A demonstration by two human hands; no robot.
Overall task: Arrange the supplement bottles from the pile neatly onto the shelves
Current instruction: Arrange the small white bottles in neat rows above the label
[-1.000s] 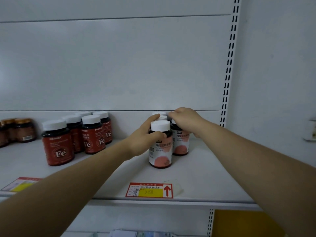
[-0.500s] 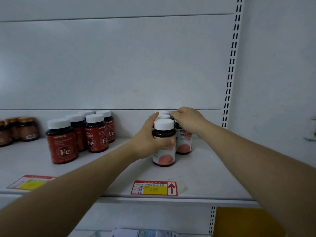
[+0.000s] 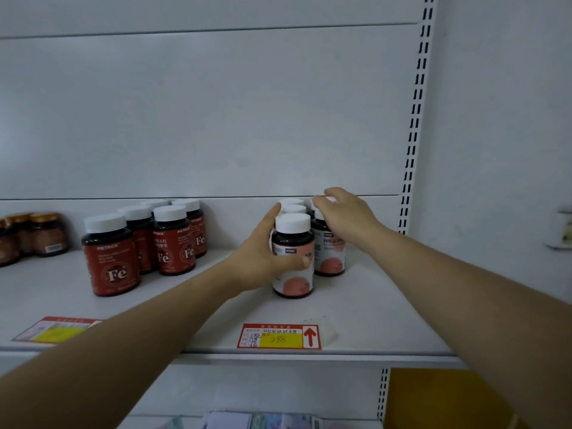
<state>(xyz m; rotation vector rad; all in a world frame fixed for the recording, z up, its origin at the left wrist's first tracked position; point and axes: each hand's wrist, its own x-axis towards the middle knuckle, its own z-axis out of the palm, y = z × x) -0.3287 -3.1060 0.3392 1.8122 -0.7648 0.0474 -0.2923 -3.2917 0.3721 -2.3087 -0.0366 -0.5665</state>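
Currently the left hand [image 3: 263, 261] grips the front bottle [image 3: 293, 258] on the shelf [image 3: 387, 320]; the right hand [image 3: 346, 215] rests loosely, fingers spread, over its neighbour [image 3: 329, 252]. Any sideways nudge could topple the tightly packed row behind.

Front bottle [image 3: 292, 258]: dark body, white cap, white label with pink-red blob. Left bottles [image 3: 112, 258]: red labels, white "Fe", white caps. Shelf [image 3: 387, 320] white; price tag [image 3: 280, 336] red, yellow panel.

A red-and-yellow price tag [image 3: 279, 336] lies at the shelf's front edge, another tag [image 3: 57, 329] farther left.
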